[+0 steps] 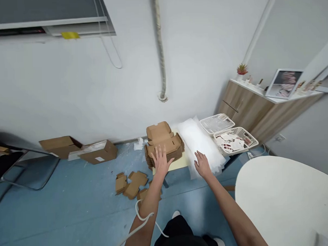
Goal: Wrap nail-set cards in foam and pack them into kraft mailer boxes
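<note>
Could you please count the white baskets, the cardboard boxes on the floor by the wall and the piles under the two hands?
White baskets: 2
Cardboard boxes by the wall: 2
Pile of folded cartons, under the left hand: 1
Pile of white wrap, under the right hand: 1
Total: 6

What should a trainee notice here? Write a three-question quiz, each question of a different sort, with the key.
1. True or false: the left hand rests on the stack of flat cardboard boxes.
2. What does the right hand touch? A: white plastic sheeting. B: a keyboard. C: a cup.
3. Fill in: the small folded cartons lie on the blue ____.

Key: 1 true; 2 A; 3 floor.
</note>
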Tool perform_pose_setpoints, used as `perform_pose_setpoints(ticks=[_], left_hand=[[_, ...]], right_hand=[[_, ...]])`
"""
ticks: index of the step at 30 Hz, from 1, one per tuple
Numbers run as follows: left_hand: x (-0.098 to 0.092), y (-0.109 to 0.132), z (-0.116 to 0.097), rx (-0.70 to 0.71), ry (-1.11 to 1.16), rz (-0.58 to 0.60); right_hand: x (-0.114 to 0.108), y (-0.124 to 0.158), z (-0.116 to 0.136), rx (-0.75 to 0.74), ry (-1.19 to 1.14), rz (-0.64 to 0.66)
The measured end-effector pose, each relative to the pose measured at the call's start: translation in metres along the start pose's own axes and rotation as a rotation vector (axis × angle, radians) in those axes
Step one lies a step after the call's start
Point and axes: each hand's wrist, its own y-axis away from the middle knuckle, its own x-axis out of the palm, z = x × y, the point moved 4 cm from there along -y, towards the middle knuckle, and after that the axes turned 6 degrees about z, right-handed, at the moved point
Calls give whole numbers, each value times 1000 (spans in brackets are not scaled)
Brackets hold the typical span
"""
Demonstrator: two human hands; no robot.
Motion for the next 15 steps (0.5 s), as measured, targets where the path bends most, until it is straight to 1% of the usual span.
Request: perform_pose_setpoints(ticks=[1, 3, 5, 6, 8, 11, 12, 15], left_hand=[[-3, -4, 17, -48, -50, 14], [-4, -11, 43, -90, -113, 70], [0, -18, 62, -87, -150, 148], [3, -20, 70, -85, -162, 193], [8, -25, 83, -91, -176, 291], [9, -30, 93, -108, -161, 402], [8, -32, 94, -103, -148, 411], [1, -40, 93, -52, -117, 384]], right_hand=[[5, -16, 22, -45, -3, 12], [14, -43, 62, -142, -6, 46], [24, -65, 93, -232, -1, 111], [29, -74, 105, -264, 4, 154], [37, -90, 121, -292, 17, 255], [41, -112, 130, -278, 36, 411], [41, -119, 131, -273, 46, 461], [37, -140, 135, -257, 129, 594]])
